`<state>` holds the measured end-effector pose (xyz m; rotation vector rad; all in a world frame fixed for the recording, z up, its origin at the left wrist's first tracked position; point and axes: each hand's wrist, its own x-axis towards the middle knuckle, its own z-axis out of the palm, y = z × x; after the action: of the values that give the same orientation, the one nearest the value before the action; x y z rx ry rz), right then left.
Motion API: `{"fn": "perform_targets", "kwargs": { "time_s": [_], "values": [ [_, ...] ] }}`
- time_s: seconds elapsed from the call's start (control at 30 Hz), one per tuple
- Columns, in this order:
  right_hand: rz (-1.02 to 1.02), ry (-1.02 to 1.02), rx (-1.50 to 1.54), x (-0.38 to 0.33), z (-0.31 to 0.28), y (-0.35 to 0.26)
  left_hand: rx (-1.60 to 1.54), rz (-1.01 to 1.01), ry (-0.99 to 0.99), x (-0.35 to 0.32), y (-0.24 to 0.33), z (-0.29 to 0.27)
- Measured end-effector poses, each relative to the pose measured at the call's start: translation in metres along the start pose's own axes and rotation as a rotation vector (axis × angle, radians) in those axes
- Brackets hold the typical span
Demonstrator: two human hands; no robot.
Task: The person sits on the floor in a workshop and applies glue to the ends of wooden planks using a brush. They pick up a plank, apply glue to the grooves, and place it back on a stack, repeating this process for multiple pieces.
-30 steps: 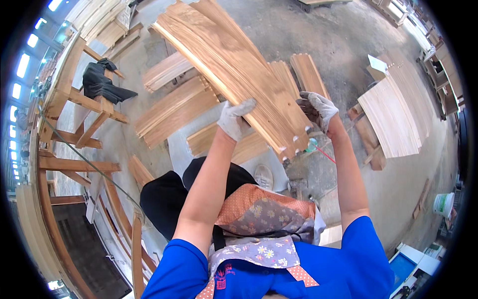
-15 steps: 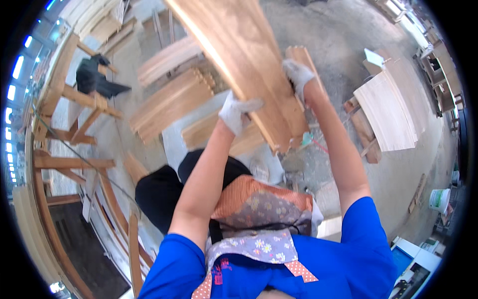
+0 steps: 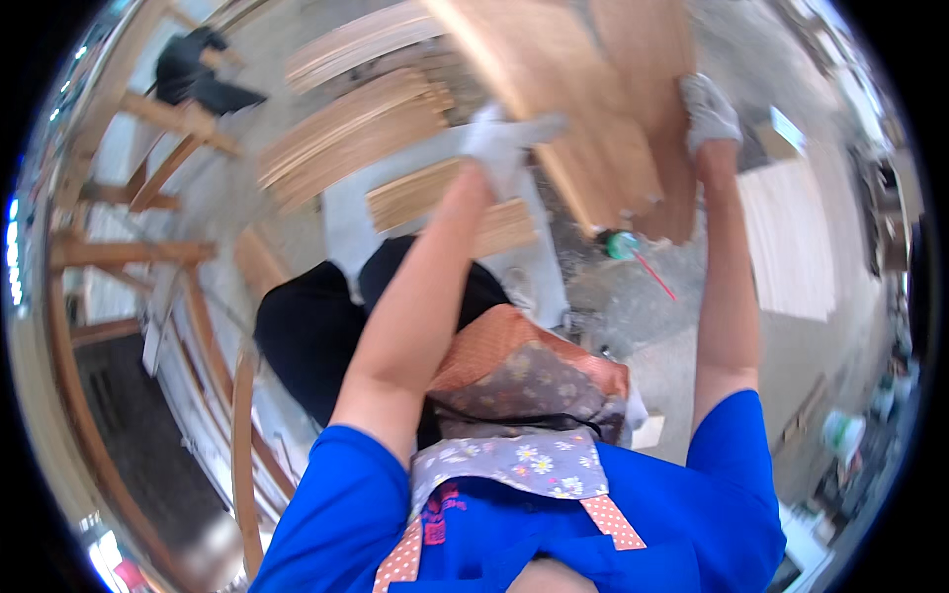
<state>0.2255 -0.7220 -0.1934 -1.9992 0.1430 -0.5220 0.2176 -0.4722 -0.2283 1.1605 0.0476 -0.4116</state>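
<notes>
My left hand (image 3: 499, 148), in a whitish work glove, grips the left edge of a wide wooden board (image 3: 559, 104), its thumb laid over the top face. The hand is blurred by motion. My right hand (image 3: 710, 111), gloved too, holds the right edge of a second, darker wooden board (image 3: 664, 109). The two boards overlap side by side, their near ends slightly fanned apart, and their far ends run out of view. The fingers under the boards are hidden. A green-and-white round container with a red thin tube (image 3: 623, 245) stands on the floor beyond the boards' near ends.
Stacked wooden boards (image 3: 351, 138) lie to the left, with shorter boards (image 3: 415, 193) on a grey sheet (image 3: 351, 208) before my knees. A pale board stack (image 3: 791, 242) lies at the right. Timber framing (image 3: 138, 252) stands left; a white bucket (image 3: 842, 433) sits far right.
Both hands have moved right with the boards. The boards, lined up together before, now spread apart sideways, and my right hand sits farther from my left. The container has come into fuller view.
</notes>
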Motion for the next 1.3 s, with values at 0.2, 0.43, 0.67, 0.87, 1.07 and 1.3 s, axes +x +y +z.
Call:
{"fn": "perform_targets", "kwargs": {
  "time_s": [0.2, 0.43, 0.67, 0.87, 1.07, 1.3],
  "values": [
    [-0.033, 0.200, 0.203, 0.007, -0.019, 0.017, -0.260, 0.249, 0.133, 0.001, 0.011, -0.034],
    [0.131, 0.282, 0.423, -0.003, -0.029, 0.022, -0.191, 0.355, 0.200, 0.006, 0.016, -0.054],
    [0.054, 0.277, 0.448, -0.011, -0.030, 0.032, -0.205, 0.338, 0.240, 0.002, 0.016, -0.056],
    [0.086, 0.309, 0.276, -0.010, -0.035, 0.032, -0.230, 0.340, 0.195, 0.007, 0.013, -0.060],
    [0.029, 0.057, -0.377, -0.007, -0.053, 0.025, -0.469, 0.326, -0.023, 0.012, 0.007, -0.071],
    [0.279, -0.440, -0.172, -0.046, -0.031, 0.032, -0.055, 0.458, -0.062, 0.034, -0.021, -0.094]
  ]
}}
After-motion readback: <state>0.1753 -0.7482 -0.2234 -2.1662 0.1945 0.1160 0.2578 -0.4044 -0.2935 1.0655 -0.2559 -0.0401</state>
